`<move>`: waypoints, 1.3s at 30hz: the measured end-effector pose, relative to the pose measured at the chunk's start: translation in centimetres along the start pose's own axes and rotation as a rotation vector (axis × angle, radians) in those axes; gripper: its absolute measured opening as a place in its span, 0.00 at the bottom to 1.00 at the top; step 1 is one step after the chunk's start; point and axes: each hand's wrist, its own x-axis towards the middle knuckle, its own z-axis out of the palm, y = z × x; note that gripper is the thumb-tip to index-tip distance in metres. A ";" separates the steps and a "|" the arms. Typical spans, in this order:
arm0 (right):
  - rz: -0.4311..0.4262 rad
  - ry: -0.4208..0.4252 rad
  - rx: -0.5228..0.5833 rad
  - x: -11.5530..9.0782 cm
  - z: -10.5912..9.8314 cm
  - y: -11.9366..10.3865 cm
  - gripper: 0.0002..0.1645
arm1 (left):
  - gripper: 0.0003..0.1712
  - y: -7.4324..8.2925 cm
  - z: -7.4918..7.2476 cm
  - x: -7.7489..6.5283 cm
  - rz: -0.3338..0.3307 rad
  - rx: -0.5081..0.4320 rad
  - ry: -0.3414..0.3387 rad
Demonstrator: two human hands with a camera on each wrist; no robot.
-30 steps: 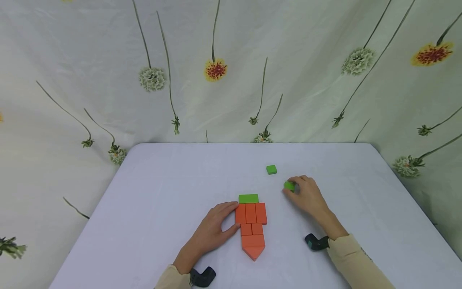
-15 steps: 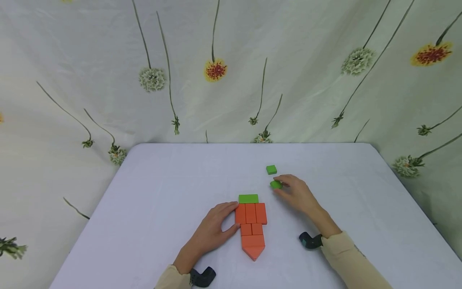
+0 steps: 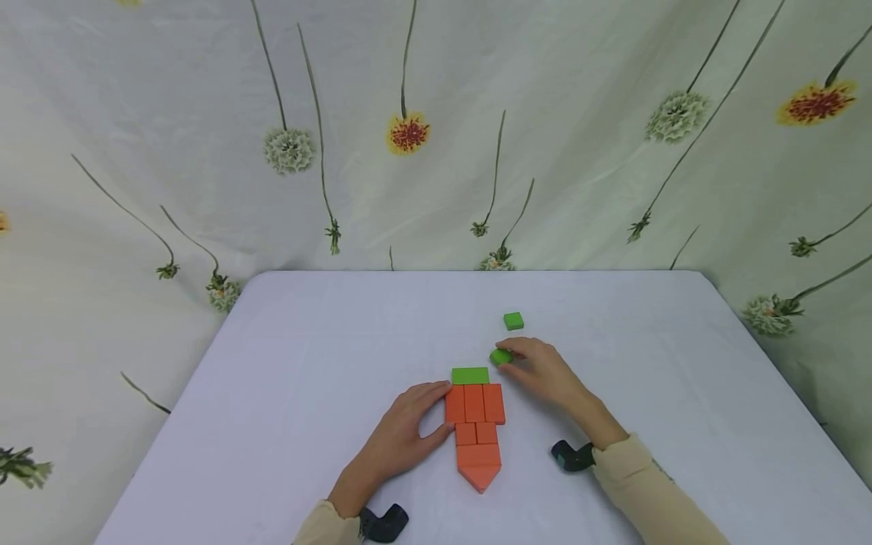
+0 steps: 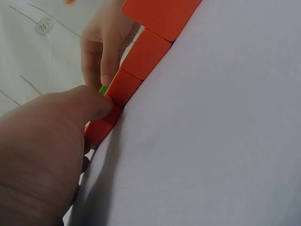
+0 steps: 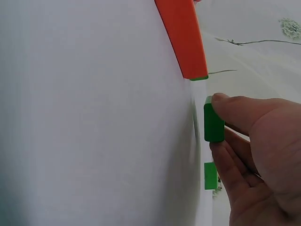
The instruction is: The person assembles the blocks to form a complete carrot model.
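Orange blocks [image 3: 474, 403] lie flat in a column on the white-covered table, with a pointed piece at the near end. A long green block [image 3: 470, 375] borders its far end. My left hand [image 3: 402, 431] rests along the column's left side, index fingertip and thumb touching the blocks; the left wrist view shows its thumb [image 4: 94, 104] against their edge. Thumb and fingers of my right hand [image 3: 548, 376] pinch a small green block [image 5: 214, 123] just right of the long green one. The right wrist view shows it slightly above the cloth.
Another small green block [image 3: 514, 321] lies farther back, beyond my right hand. A flower-printed cloth [image 3: 436, 189] hangs behind the table's far edge. Dark devices sit on both wrists, such as the right one [image 3: 572, 457].
My right hand has moved left and slightly nearer, bringing the pinched green block close to the long green block. My left hand and the orange column have kept their places.
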 end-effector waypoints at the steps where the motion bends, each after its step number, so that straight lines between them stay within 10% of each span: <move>1: -0.006 -0.007 -0.003 0.0 0.1 -0.1 0.24 | 0.36 0.0 0.0 0.0 -0.003 -0.003 -0.004; 22: -0.015 -0.046 0.012 0.2 0.9 -0.3 0.23 | 0.36 0.2 -0.3 0.0 -0.004 -0.013 -0.009; 39: 0.167 0.271 -0.012 3.2 0.5 2.1 0.21 | 0.36 0.3 -0.3 0.0 -0.017 -0.028 -0.017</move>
